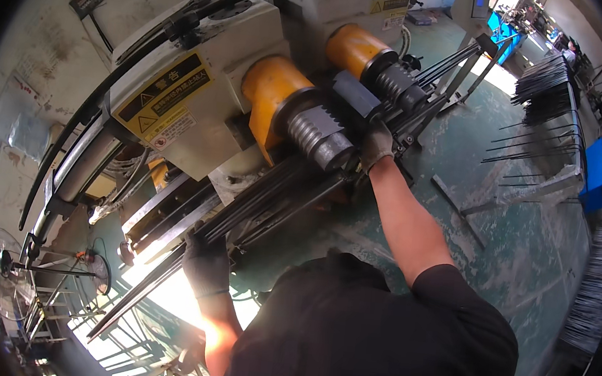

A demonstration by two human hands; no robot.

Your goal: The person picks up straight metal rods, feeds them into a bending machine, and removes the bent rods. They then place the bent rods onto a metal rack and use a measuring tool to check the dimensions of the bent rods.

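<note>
Head view: my left hand (207, 262), in a dark grey knit glove, looks closed around a bundle of long, slender, dark metal rods (260, 196). My right hand (377, 146), gloved in grey, is up beside a ribbed grey metal cylinder (320, 136); fingers partly hidden, can't tell whether they grasp anything. Rods lie slantwise below that cylinder, ends running past my left hand to lower left.

Main hazard, in my judgement: pinching. Should the cylinder turn or the bundle shift, right fingers could catch metal against metal; snagged glove cloth would worsen it. Second: those lower ends show no support that I can see, so a slack left grip could let the rods fan out or slide.

Further out: smooth orange cylindrical housing (275, 82) behind the ribbed part; pale boxy metal machine body (208, 135) with a yellow-and-black label (165, 94). On the scuffed green floor (400, 248), a thin straight bar (458, 212) to my right; a misstep there could trip me and jerk the rods.
</note>
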